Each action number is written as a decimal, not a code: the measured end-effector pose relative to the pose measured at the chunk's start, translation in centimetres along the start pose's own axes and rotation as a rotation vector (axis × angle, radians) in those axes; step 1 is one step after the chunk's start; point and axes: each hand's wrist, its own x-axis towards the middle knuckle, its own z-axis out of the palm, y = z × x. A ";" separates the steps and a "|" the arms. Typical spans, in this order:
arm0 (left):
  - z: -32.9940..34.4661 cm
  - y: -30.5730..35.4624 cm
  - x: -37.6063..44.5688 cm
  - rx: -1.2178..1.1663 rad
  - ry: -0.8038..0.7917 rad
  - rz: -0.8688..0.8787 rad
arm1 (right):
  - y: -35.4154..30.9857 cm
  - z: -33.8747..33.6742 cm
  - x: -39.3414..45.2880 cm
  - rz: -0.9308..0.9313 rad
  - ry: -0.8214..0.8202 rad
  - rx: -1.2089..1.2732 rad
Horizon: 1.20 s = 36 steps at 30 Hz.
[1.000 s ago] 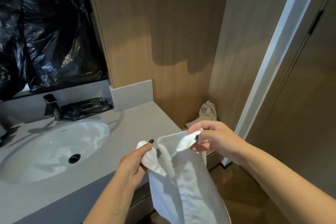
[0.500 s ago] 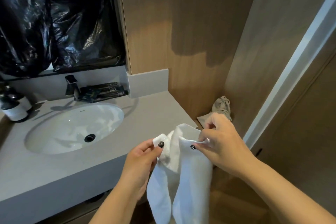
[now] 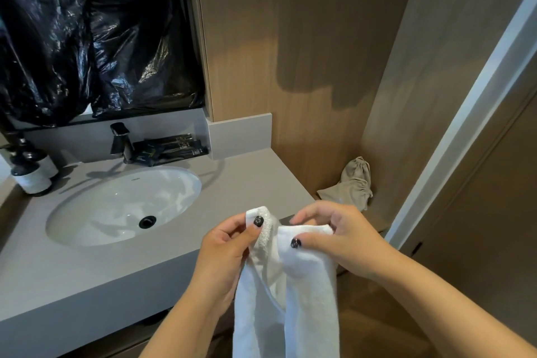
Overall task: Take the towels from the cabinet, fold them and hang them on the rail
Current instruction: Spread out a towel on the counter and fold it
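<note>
Both hands up in front of the vanity: the left hand (image 3: pixel 225 253) pinches one top corner of the white towel (image 3: pixel 293 285), thumb pressed on the cloth, and the right hand (image 3: pixel 345 241) pinches the other corner just beside it. The towel hangs down between the forearms, off the grey counter (image 3: pixel 87 276), beside the oval sink (image 3: pixel 125 206)

Nothing can be read. The dark packets (image 3: pixel 171 148) behind the sink (image 3: pixel 87 221) carry pale print, and the sink's far rim bears a small mark, both too small to make out.
</note>
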 end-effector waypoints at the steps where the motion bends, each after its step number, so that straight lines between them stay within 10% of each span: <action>1: 0.0 0.1 -0.2 0.006 -0.018 -0.002 | -0.2 0.1 -0.1 -0.001 -0.037 -0.012; 27: 2.2 1.5 -2.1 0.539 -0.157 0.305 | 1.0 1.5 -1.7 -0.387 0.306 -0.308; 36: 2.1 0.5 -2.1 0.684 -0.117 0.389 | 1.2 2.1 -1.6 -0.248 0.359 -0.252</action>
